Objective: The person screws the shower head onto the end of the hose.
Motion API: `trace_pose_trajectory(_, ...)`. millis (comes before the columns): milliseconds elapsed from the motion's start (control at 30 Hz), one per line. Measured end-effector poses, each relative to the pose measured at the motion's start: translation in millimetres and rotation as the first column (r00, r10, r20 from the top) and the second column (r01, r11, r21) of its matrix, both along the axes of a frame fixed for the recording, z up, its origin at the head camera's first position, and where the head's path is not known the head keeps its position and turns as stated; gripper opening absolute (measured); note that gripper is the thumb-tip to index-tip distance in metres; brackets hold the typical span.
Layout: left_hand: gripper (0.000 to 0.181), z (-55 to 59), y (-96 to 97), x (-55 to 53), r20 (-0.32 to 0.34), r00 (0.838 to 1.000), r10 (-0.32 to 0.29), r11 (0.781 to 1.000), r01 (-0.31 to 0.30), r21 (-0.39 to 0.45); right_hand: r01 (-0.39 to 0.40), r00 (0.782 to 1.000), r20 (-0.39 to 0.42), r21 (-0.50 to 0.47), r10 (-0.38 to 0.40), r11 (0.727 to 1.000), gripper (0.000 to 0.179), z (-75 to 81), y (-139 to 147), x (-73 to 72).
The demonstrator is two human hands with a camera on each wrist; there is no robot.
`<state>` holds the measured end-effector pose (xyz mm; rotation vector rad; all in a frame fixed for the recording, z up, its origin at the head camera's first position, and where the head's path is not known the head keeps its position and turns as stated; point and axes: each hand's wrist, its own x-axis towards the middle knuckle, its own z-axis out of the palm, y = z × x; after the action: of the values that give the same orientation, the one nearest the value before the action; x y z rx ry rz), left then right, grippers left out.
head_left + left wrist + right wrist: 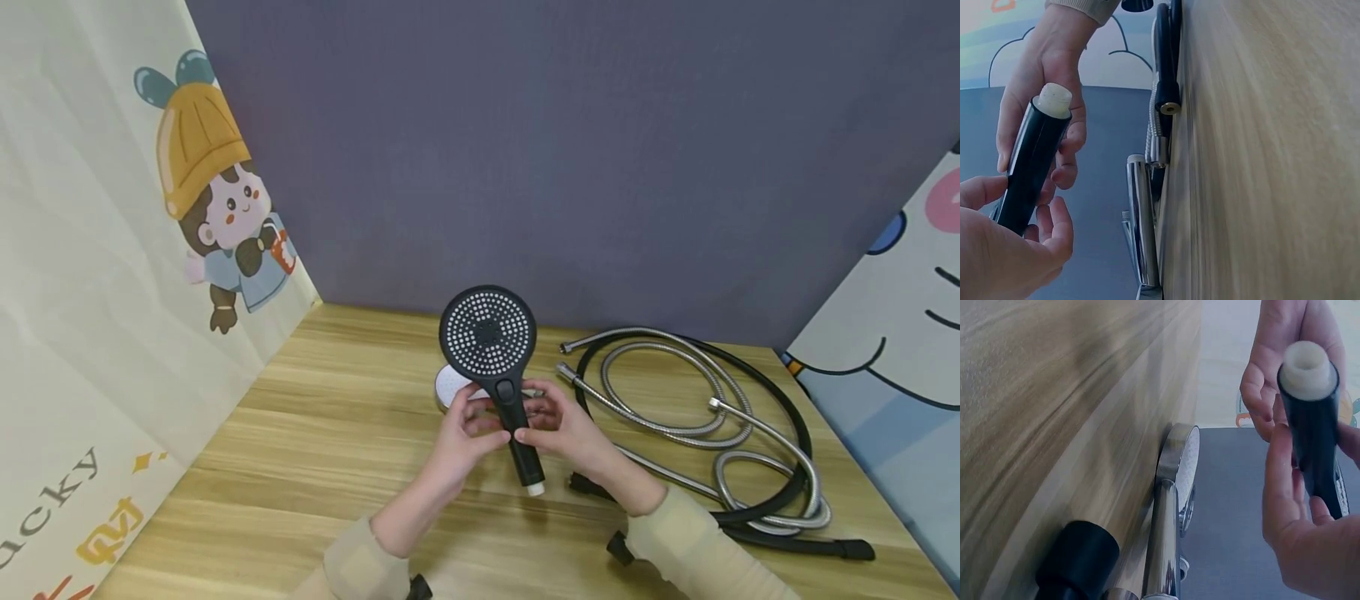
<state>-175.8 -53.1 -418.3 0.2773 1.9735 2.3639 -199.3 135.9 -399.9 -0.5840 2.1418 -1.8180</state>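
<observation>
A black shower head (487, 333) with a round face of pale nozzles is held up above the table, its face toward the head camera. My left hand (461, 442) grips its handle from the left, the thumb on the front and the fingers behind. From the other side my right hand (570, 429) holds the same handle, its thumb close to the left thumb. A white hollow connector (1307, 365) sticks out of the handle's lower end. Behind the hands, a chrome shower head (450, 385) with a white face lies on the table, partly hidden.
To the right, silver metal hoses (667, 429) and a black hose (798, 425) lie coiled and overlapping on the wooden table (315, 433). A grey panel (570, 167) closes the back. Printed sheets stand at both sides.
</observation>
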Motion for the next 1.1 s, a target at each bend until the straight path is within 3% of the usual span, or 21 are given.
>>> trace_pose_trajectory(300, 0.08, -0.6, 0.7, -0.9, -0.002, 0.999, -0.045, 0.996, 0.045, 0.072, -0.013, 0.999, 0.047, -0.047, 0.015, 0.999, 0.072, -1.3, 2.0, 0.5)
trace_pose_trajectory(533, 0.085, -1.3, 0.1, -0.1, 0.051, 0.996, -0.076, 0.993, 0.071, 0.1, -0.019, 0.999, -0.033, 0.024, 0.02, 1.0, 0.073, -2.6, 4.3, 1.5)
trace_pose_trajectory(767, 0.085, 0.7, 0.4, 1.5, 0.056, 0.995, -0.083, 0.986, 0.074, 0.148, -0.015, 0.998, -0.068, 0.033, 0.017, 0.999, 0.073, 0.0, 4.0, 2.7)
trace_pose_trajectory(933, 0.085, -0.9, -0.1, 0.5, 0.065, 0.995, -0.073, 0.986, 0.062, 0.154, -0.021, 1.0, -0.021, 0.019, 0.022, 1.0, 0.071, -3.0, 5.9, 9.5)
trace_pose_trajectory(1100, 0.086, -0.6, -0.6, -0.4, 0.063, 0.996, -0.059, 0.983, 0.047, 0.179, -0.043, 0.995, 0.091, 0.001, 0.042, 0.999, 0.064, -8.5, 9.9, 21.6)
